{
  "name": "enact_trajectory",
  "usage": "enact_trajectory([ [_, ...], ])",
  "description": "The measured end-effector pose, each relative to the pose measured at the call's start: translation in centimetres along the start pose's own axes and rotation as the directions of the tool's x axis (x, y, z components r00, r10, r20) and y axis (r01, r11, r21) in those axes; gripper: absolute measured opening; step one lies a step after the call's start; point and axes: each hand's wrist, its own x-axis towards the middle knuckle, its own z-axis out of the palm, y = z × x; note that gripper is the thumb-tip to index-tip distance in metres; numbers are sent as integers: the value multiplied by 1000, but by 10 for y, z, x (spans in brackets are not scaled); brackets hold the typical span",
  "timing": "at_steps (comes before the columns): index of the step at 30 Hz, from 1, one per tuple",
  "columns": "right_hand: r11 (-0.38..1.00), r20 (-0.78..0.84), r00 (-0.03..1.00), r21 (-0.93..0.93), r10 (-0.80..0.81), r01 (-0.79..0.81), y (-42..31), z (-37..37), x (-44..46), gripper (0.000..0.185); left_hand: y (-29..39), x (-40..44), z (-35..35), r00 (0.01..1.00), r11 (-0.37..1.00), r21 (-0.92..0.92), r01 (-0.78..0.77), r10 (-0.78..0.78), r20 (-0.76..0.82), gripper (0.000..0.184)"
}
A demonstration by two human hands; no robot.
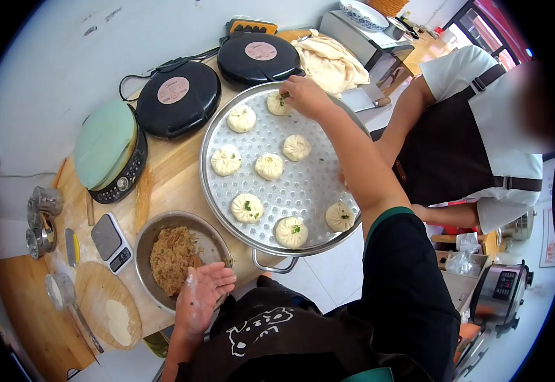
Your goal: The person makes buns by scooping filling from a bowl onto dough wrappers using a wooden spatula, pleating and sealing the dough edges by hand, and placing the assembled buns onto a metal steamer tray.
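Note:
My right hand [304, 97] reaches over the far side of a round, dimpled steamer tray [319, 184]. Its fingers are pinched on chopped green herbs at the top of a pleated bun [276, 104]. Several other pleated buns sit apart on the tray; one near the front [247, 208] and one beside it [291, 233] carry green bits, while the middle bun [269, 167] looks plain. My left hand [206, 286] is palm up with fingers stretched out, floury, with a few green specks near the fingertips. It hovers by the rim of a metal bowl [142, 245] of minced filling [174, 258].
Two black electric griddles [179, 102] and a green-lidded one [105, 143] line the wall. A kitchen scale [110, 240], a rolled dough wrapper [119, 323] on a wooden board [93, 286] and a ladle [67, 296] lie left. A co-worker in an apron [446, 153] stands at right.

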Motion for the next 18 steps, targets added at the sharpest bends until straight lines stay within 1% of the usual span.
enact_trajectory([
  [2,999,-33,998,-12,-45,45,2,0,-1,14,-2,3,-1,1000,1000,-4,3,-3,-4,64],
  [5,1000,-54,998,-3,-25,25,3,3,-1,13,-3,5,-1,1000,1000,-5,2,-3,-7,63],
  [6,995,-45,997,87,59,-55,2,3,-1,13,-3,5,-1,1000,1000,-4,1,-1,-7,63],
  [8,942,-4,975,260,221,-212,1,2,-3,13,-3,5,0,1000,1000,-1,4,-4,-16,62],
  [9,844,25,947,445,321,-298,6,5,-3,13,-3,5,0,1000,1000,1,5,-5,-20,62],
  [10,703,75,909,609,410,-367,12,11,-1,13,-3,5,0,1000,1000,-2,5,-5,-21,62],
  [11,526,142,865,742,482,-415,19,16,-2,12,-4,5,1,1000,1000,-4,5,-5,-21,62],
  [14,470,166,889,799,427,-375,22,15,-11,14,-6,4,0,1000,1000,-12,3,-4,-20,61],
  [17,522,204,857,719,474,-460,0,6,-15,17,-7,3,-1,1000,1000,-21,12,-12,-22,61],
  [18,578,185,862,673,472,-462,-7,4,-15,18,-7,2,-1,1000,1000,-23,16,-17,-23,61],
])
